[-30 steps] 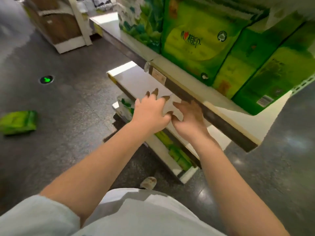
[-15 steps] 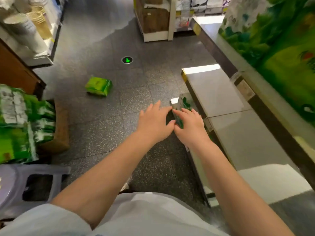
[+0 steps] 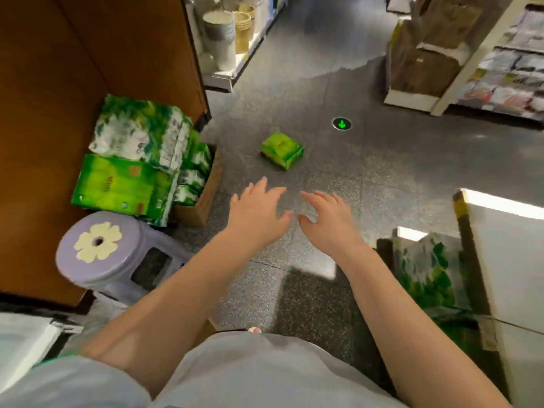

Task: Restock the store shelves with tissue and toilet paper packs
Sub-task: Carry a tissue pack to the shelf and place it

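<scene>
We hold both hands out over the grey floor (image 3: 382, 172), palms down, fingers spread and relaxed. The left hand (image 3: 257, 210) and the right hand (image 3: 326, 219) grip nothing; their thumbs nearly meet.

A single green tissue pack (image 3: 282, 154) lies alone on the floor ahead of the hands, apart from them, with open floor on all sides. A green arrow marker (image 3: 341, 124) is set in the floor beyond it.

To the left, stacked green packs (image 3: 129, 184) sit against a brown panel (image 3: 59, 113), partly resting in a cardboard box (image 3: 206, 195). A lilac stool (image 3: 100, 248) with a flower pattern stands just in front of them.

To the right, the white shelf edge (image 3: 506, 260) projects toward the aisle, with a green-printed pack (image 3: 426, 272) below it. The aisle between the two sides runs onward toward distant shelving (image 3: 515, 63).
</scene>
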